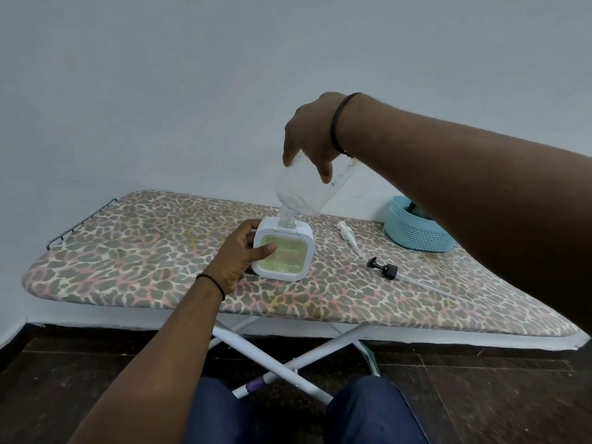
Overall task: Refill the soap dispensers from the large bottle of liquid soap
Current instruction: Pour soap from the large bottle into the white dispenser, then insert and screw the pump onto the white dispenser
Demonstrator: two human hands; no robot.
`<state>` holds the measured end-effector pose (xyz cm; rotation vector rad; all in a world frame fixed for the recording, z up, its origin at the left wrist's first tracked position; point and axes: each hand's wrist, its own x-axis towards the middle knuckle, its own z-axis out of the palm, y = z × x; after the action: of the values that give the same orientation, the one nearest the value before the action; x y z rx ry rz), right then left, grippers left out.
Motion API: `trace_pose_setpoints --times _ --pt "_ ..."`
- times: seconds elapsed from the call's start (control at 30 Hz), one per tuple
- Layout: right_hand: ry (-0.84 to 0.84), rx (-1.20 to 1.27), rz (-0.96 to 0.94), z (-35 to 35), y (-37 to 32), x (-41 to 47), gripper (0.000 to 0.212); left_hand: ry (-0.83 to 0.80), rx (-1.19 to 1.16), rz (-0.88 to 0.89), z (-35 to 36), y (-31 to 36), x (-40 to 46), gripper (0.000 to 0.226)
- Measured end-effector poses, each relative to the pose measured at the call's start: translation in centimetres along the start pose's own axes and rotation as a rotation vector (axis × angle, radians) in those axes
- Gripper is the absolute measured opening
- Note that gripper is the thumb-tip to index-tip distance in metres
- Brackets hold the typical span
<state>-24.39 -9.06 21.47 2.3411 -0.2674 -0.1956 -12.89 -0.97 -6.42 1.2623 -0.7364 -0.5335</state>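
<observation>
Topping up the square dispenser from the upended bottle.

Nearest, my left hand (238,251) clasps the dispenser (282,249) on the ironing board (134,245); directly above it my right hand (309,136) grips the bottle (307,187), neck in its opening. Right of the dispenser lie two pumps (382,270). If the neck slips off, soap could spill onto the board.

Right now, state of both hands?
Left hand: closed on the square soap dispenser, steadying it.
Right hand: closed on the clear bottle, upended into the dispenser.
</observation>
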Motion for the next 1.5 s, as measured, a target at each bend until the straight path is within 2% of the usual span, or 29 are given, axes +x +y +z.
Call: trace_pose_setpoints --times 0.07,0.17,0.27,0.4,0.47,0.53,0.6,0.67,0.73,0.8,0.97,1.07,1.17,1.27,1.5 --pt "0.001 -0.025 -0.053 0.6 0.3 0.3 0.076 0.003 0.002 -0.001 0.0 0.0 0.0 0.05" --pt "0.031 0.08 -0.041 1.7 1.5 0.0 0.078 0.014 -0.007 -0.006 0.0 0.2 -0.2 0.062" --pt "0.048 0.303 0.014 3.4 2.9 -1.0 0.077 0.033 -0.004 -0.003 -0.2 0.2 -0.4 0.068" --pt "0.084 0.728 0.081 8.7 4.4 -3.1 0.074 0.096 0.007 0.038 -0.5 0.4 -1.0 0.067" --pt "0.136 0.975 0.134 12.3 4.4 -4.5 0.07 0.197 0.02 0.096 -0.4 0.6 -1.4 0.054" --pt "0.216 1.258 0.19 16.0 3.4 -5.9 0.066 0.371 0.101 0.186 -0.2 1.1 -1.8 0.038" --pt "0.289 1.546 0.235 19.3 1.7 -7.0 0.066 0.557 0.232 0.319 0.4 1.9 -2.3 0.025" --pt "0.363 1.759 0.27 22.1 -0.2 -7.8 0.064 0.631 0.34 0.473 2.0 3.1 -3.0 0.017" --pt "0.42 1.9 0.29 24.1 -1.9 -8.3 0.063 0.561 0.389 0.572 4.5 4.5 -3.8 0.014" --pt "0.455 2.019 0.304 25.6 -3.2 -8.7 0.063 0.419 0.401 0.558 7.8 5.0 -4.4 0.023" --pt "0.595 2.202 0.325 27.9 -4.5 -9.5 0.053 0.186 0.556 0.249 15.3 3.4 -4.4 0.042" --pt "0.634 2.259 0.297 28.7 -4.5 -10.2 0.059 0.036 0.444 0.152 17.8 2.4 -3.9 0.053" --pt "0.628 2.265 0.271 29.6 -4.3 -10.8 0.067 0.015 0.329 0.136 19.3 2.0 -3.4 0.048" --pt "0.545 2.246 0.213 30.2 -4.1 -10.9 0.07 0.022 0.248 0.139 19.4 1.8 -2.7 0.045" --pt "0.443 2.203 0.17 30.8 -3.5 -9.8 0.069 0.027 0.279 0.173 17.9 1.1 -2.0 0.048"
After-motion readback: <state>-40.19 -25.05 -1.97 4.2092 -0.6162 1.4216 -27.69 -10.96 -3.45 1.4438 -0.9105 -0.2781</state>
